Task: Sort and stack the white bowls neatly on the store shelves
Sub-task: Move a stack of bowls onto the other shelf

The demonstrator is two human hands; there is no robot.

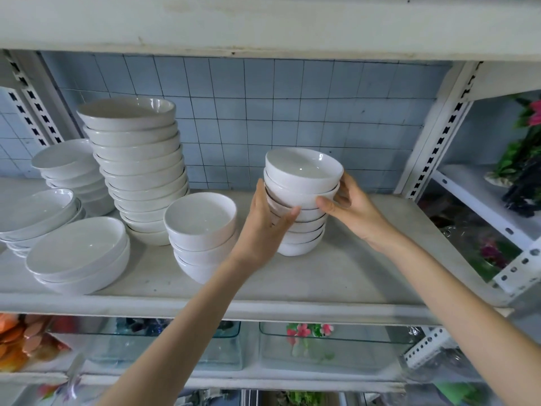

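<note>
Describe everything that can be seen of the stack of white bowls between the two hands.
The stack of small white bowls is glossy, ceramic by its look, several bowls nested rim up. It stands on the pale shelf board, right of a shorter stack. The upper bowls sit slightly askew. The left hand grips its left side and the right hand its right side.

White bowls [303,171]; blue tiles [292,112]

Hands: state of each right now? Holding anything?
Left hand: grips the bowl stack on its left side.
Right hand: grips the same stack on its right side.
</note>
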